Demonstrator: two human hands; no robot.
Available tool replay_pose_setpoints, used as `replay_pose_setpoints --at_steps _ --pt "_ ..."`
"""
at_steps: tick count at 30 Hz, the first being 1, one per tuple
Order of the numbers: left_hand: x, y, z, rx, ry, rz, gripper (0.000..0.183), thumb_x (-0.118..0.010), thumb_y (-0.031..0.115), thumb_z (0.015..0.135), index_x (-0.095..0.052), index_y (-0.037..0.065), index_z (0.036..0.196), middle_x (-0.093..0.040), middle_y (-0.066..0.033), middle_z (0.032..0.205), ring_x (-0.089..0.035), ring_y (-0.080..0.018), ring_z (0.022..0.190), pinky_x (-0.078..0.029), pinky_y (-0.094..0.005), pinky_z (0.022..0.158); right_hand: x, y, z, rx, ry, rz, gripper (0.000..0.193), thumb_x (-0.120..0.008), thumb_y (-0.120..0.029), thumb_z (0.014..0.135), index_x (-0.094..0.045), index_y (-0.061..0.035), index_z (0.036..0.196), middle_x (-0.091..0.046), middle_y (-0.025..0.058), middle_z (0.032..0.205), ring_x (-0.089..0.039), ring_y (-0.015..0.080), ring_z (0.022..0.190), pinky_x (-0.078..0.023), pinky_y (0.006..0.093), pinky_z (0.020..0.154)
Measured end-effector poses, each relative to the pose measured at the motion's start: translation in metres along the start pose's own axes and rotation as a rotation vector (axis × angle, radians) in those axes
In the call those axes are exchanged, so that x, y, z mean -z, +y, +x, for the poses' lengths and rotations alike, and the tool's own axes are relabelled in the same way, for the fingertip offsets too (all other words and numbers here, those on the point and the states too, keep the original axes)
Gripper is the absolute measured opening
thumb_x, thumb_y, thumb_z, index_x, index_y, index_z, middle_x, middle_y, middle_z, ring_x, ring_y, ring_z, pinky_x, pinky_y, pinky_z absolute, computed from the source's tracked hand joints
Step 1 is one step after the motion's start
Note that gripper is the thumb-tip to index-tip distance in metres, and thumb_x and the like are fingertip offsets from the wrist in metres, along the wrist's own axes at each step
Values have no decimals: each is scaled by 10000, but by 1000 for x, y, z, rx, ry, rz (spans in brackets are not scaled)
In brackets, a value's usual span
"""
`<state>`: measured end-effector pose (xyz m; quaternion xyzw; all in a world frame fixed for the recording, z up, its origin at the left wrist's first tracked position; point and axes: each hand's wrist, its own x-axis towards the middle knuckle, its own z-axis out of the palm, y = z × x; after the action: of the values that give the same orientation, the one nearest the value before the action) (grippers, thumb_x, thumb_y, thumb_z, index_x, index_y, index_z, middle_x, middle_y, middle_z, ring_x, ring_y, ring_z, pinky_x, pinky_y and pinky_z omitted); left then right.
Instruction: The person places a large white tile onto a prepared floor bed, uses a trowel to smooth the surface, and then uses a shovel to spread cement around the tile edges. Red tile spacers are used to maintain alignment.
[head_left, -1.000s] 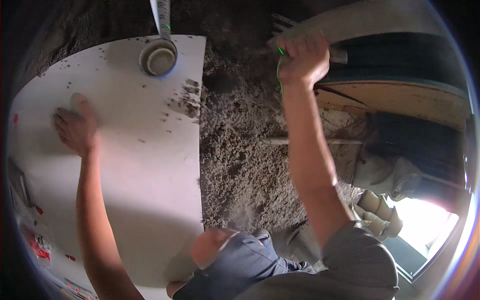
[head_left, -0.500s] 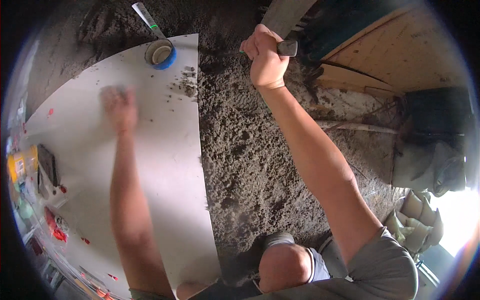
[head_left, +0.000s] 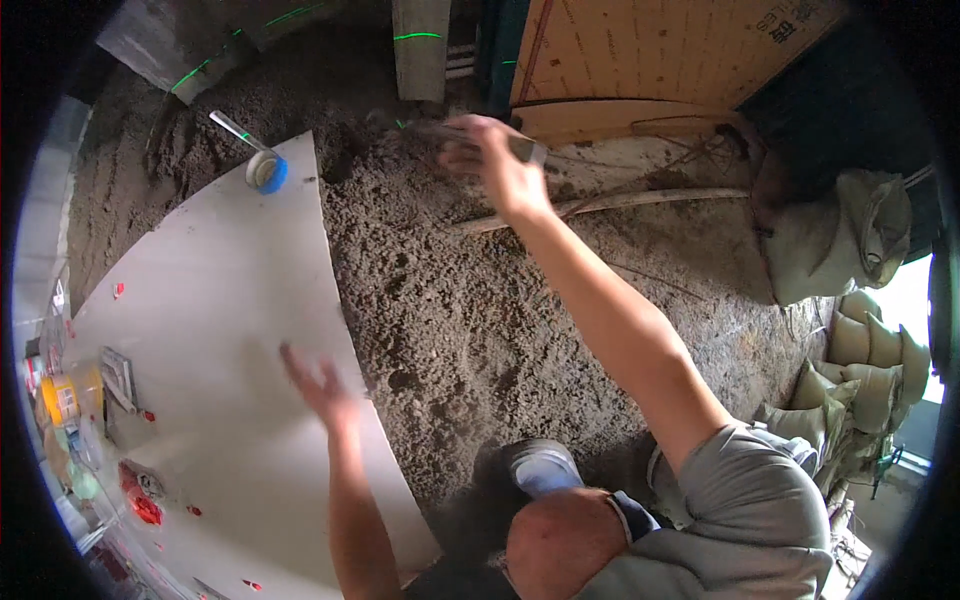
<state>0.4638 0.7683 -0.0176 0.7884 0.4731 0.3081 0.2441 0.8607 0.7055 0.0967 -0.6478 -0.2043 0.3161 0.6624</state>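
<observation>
A large white tile with a curved-looking edge covers the left side, beside rough grey mortar. Above the tile, near its right edge, my left hand is open, fingers spread, holding nothing. My right hand reaches over the far mortar, wrapped round a hand tool whose grey end sticks out beside the wrist. Motion blur hides the rest of that tool, perhaps a trowel. A mallet-like tool, with a white handle and round blue-and-white head, rests on the tile's far corner, its handle over the mortar.
Yellow tub and a grey flat tool at the left. Red bits dot the tile. A grey upright board carries a green light line. Sacks and a large bag stand right; my shoe is on the mortar.
My left hand has come back toward me and to the right. Dark crumbs near the tile's far corner no longer show. My right hand, still gripping its tool, appears lower as the view has shifted.
</observation>
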Motion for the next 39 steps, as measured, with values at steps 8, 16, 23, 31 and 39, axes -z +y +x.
replay_pose_setpoints --at_steps 8,16,23,31,39 --pt "99 -54 -159 43 81 615 579 -463 338 1017 -371 -59 1429 -364 -278 1484 -339 -453 1376 -287 -540 1125 170 58 -137 -301 623 782 349 -522 -379 956 -609 -49 1028 -673 86 968 -600 187 692 -495 262 514" --pt "101 -45 -149 11 89 634 641 -442 429 1010 -398 -66 1414 -366 -246 1500 -333 -418 1392 -266 -515 1141 272 104 -173 -501 660 295 332 -523 -380 964 -602 -97 809 -534 30 641 -432 137 494 -318 249 431" --pt "116 -37 -153 193 67 562 705 -597 346 899 -359 -40 1439 -371 -238 1496 -306 -400 1414 -243 -529 1152 353 94 -161 -677 781 83 386 -579 -468 931 -543 -147 720 -519 8 608 -431 133 456 -361 263 408" --pt "150 -40 -228 299 -9 430 672 -542 367 954 -325 -8 1467 -308 -238 1531 -278 -402 1426 -206 -555 1152 310 90 -173 -736 115 -324 398 -600 -485 941 -590 -98 853 -561 53 749 -565 161 675 -508 339 612" --pt "166 -10 -285 722 41 710 729 -562 401 906 -321 22 1480 -272 -206 1562 -210 -379 1464 -147 -582 1167 -16 -136 -290 54 -1298 -469 379 -570 -397 949 -620 -22 937 -641 111 926 -640 240 816 -534 419 733"
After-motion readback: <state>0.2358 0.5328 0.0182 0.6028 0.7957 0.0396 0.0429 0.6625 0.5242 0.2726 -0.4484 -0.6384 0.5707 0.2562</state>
